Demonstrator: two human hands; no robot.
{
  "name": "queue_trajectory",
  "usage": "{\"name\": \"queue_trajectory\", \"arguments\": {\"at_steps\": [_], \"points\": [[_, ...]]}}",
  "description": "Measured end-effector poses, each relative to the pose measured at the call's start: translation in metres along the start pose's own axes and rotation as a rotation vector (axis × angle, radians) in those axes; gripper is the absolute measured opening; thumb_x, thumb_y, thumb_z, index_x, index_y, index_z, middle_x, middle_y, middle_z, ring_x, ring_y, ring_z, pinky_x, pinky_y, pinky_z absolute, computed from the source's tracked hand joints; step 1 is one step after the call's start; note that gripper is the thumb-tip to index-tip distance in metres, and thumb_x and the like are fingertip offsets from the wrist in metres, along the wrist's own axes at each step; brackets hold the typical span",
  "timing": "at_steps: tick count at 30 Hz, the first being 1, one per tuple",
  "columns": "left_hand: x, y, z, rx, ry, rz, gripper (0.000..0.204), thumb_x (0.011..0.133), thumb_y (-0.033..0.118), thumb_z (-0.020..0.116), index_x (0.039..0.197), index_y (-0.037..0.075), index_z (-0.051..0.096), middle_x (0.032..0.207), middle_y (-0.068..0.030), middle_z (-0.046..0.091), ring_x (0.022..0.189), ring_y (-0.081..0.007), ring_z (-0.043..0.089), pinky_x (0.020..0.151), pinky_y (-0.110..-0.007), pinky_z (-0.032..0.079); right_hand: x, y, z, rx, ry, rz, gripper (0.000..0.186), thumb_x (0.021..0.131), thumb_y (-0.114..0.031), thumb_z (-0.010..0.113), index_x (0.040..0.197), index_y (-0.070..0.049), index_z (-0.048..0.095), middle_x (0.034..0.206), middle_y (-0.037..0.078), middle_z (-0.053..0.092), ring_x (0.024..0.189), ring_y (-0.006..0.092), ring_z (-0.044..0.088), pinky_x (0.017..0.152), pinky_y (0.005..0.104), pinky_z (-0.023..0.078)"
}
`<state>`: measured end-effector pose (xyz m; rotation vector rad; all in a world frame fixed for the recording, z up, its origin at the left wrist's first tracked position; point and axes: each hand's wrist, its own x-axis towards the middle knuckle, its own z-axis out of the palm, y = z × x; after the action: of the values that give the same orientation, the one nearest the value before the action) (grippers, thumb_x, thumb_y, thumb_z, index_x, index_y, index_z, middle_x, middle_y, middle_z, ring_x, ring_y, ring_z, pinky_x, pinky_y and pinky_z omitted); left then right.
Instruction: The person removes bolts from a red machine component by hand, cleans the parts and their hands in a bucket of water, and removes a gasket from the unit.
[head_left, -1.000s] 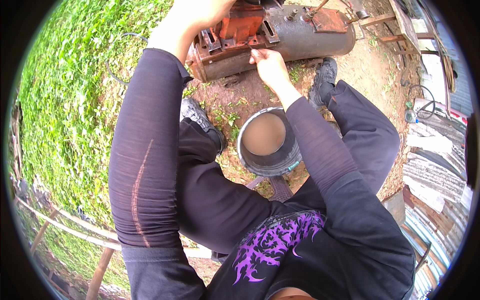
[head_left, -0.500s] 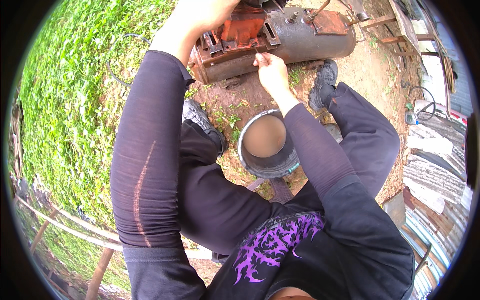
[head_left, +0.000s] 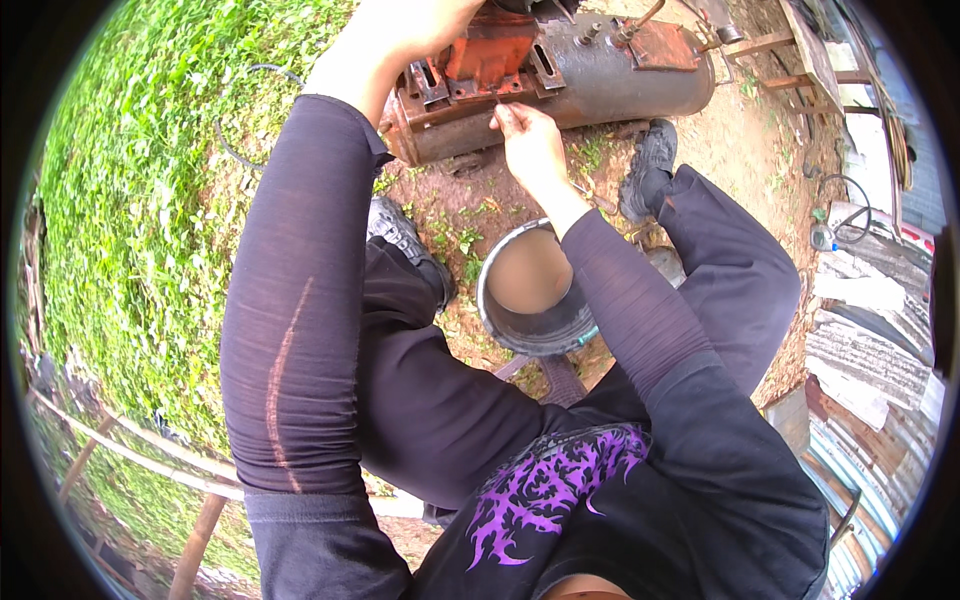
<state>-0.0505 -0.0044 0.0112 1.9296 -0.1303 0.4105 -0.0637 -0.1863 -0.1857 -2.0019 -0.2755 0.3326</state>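
Note:
A rusty dark cylindrical metal tank (head_left: 600,90), apparently from an air compressor, lies on its side in front of me. On top of it sits an orange-red metal block (head_left: 492,52) on a slotted mounting base (head_left: 545,68). My right hand (head_left: 535,145) is at the near edge of the base, thumb and fingers pinched together; what they hold, if anything, is too small to make out. My left hand (head_left: 425,25) reaches over the tank's left part beside the block, its fingers hidden beyond the upper edge of view.
A dark bucket (head_left: 490,300) of murky brown liquid stands between my legs. My shoes (head_left: 650,165) are planted near the tank. Grass (head_left: 150,200) covers the left side; a wooden frame (head_left: 790,75) and corrugated sheets (head_left: 860,360) are at right. A bamboo rail (head_left: 140,450) runs lower left.
My right hand has shifted slightly to the left along the near edge of the mounting base, still pinched. My left hand stays almost in place.

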Motion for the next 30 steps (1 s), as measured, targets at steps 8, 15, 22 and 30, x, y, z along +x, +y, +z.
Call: {"name": "queue_trajectory", "arguments": {"at_steps": [8,15,22,30], "points": [[0.002,-0.009,-0.001,0.039,-0.023,0.007,0.045,0.101,0.027,0.063,0.134,-0.004,0.062,0.149,-0.0149,0.049,0.140,-0.0241,0.045,0.116,-0.034,0.035,-0.004,0.009,0.012,0.184,-0.038,0.164,0.035,0.103,-0.027,0.059,0.076,-0.005,0.063,0.067,0.003,0.055,0.065,0.0136,0.048,0.066,0.0342,0.042],[-0.004,-0.002,-0.002,0.014,-0.003,-0.024,0.047,0.101,0.028,0.062,0.135,-0.004,0.061,0.150,-0.0149,0.048,0.140,-0.0250,0.045,0.116,-0.034,0.035,-0.001,-0.005,0.015,0.211,-0.044,0.173,0.036,0.104,-0.026,0.058,0.075,-0.005,0.061,0.067,0.001,0.053,0.065,0.0119,0.046,0.066,0.0329,0.041],[0.001,-0.007,-0.003,0.039,-0.002,0.018,0.047,0.101,0.030,0.063,0.134,-0.004,0.062,0.149,-0.0152,0.047,0.138,-0.0255,0.047,0.115,-0.035,0.036,0.008,-0.009,0.013,0.271,-0.032,-0.005,0.036,0.104,-0.030,0.058,0.080,-0.004,0.064,0.067,0.002,0.053,0.066,0.0115,0.047,0.065,0.0322,0.042],[0.002,-0.006,0.000,0.051,-0.007,0.002,0.045,0.101,0.030,0.063,0.132,-0.003,0.064,0.150,-0.0151,0.047,0.138,-0.0260,0.047,0.115,-0.035,0.036,-0.001,0.011,0.014,0.162,-0.059,0.121,0.039,0.104,-0.033,0.059,0.077,-0.006,0.063,0.069,0.003,0.056,0.068,0.0126,0.049,0.069,0.0324,0.044]]}}
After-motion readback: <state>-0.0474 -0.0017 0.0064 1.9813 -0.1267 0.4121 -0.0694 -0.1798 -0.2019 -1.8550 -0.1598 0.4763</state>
